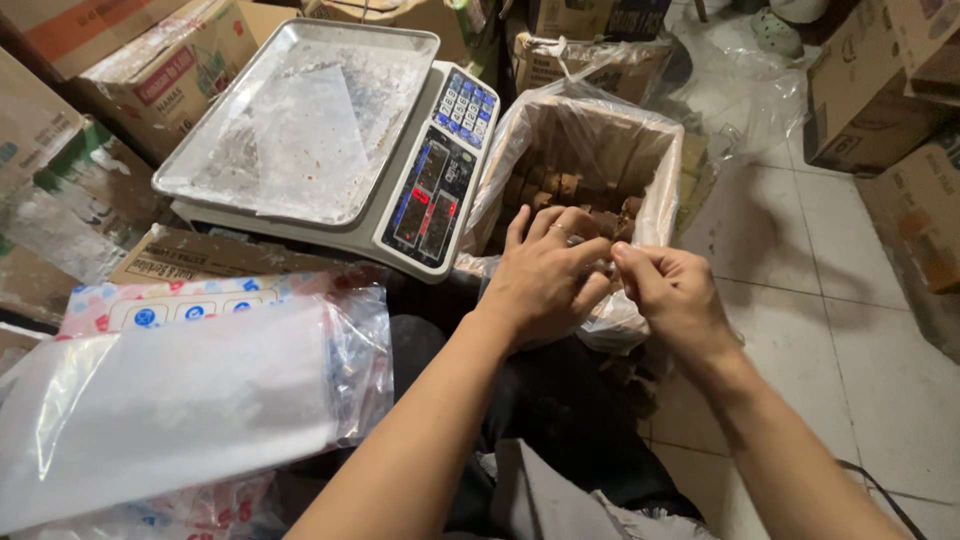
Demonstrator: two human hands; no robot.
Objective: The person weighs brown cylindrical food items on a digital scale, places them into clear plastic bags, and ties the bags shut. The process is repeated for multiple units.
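Observation:
A cardboard box lined with a clear plastic bag (660, 170) stands in front of me, filled with several brown chunks (560, 185). My left hand (545, 275) rests at the box's near edge, fingers curled against the plastic liner. Touching it from the right, my right hand (670, 295) has its fingers pinched together at the same edge. Whether either hand grips the plastic or a brown piece is hidden by the fingers.
A digital weighing scale (440, 170) with a steel tray (300, 120) sits to the left, a plastic sheet on the tray. A stack of clear plastic bags (190, 400) lies at near left. Cardboard boxes (880, 90) surround the tiled floor (840, 330).

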